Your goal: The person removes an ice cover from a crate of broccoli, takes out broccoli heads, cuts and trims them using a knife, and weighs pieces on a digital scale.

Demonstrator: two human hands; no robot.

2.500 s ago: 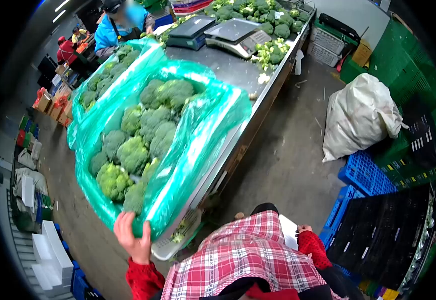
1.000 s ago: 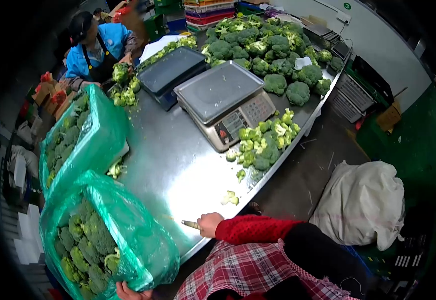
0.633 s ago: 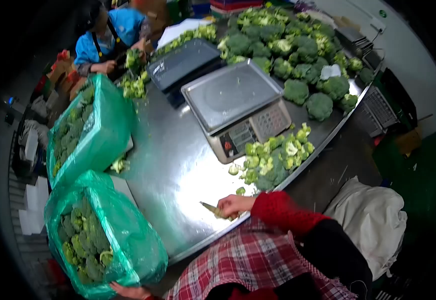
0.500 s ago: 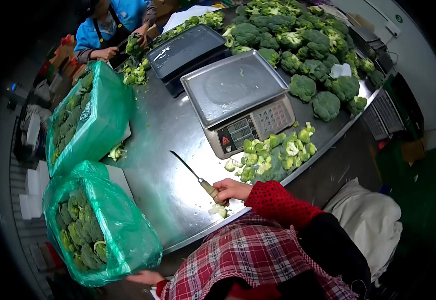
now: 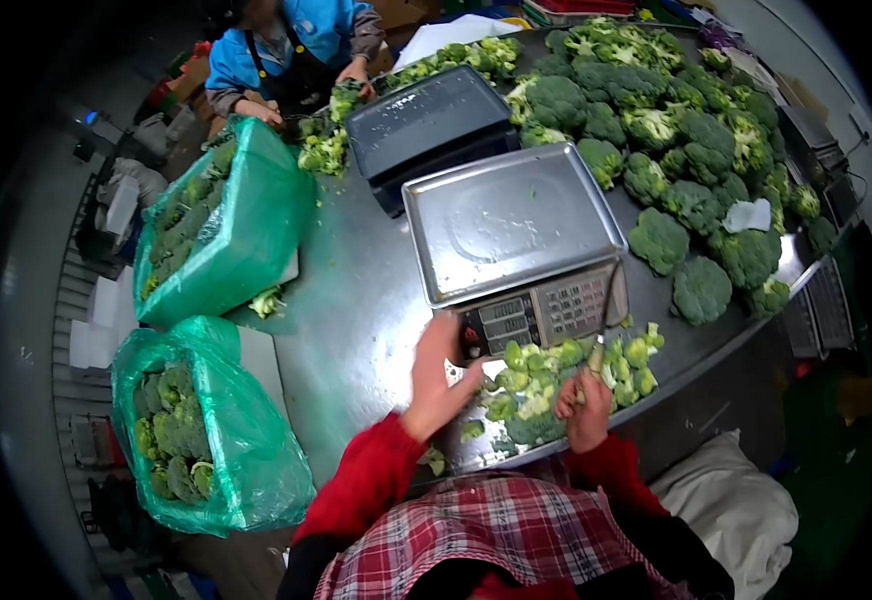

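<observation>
My right hand [image 5: 587, 405] is closed round the wooden handle of a curved knife [image 5: 598, 350], whose dark blade points up past the scale's keypad. My left hand [image 5: 440, 375] holds nothing, fingers apart and slightly blurred, at the front left corner of the silver scale [image 5: 516, 222]. Between and beside both hands lies a pile of cut broccoli pieces [image 5: 536, 385] at the table's near edge. A large heap of broccoli heads [image 5: 681, 140] covers the far right of the metal table [image 5: 341, 300].
Two green-bagged boxes of broccoli, one nearer [image 5: 261, 450] and one farther [image 5: 266, 215], stand at the left. A dark scale [image 5: 426, 120] sits behind the silver one. Across the table, a person in blue [image 5: 311, 40] handles broccoli. A white sack [image 5: 731, 500] is on the floor at right.
My left hand has left the nearer bagged box and come over to the silver scale. My right hand, having taken hold of the knife, has moved right to the cut pieces, and the blade now points up.
</observation>
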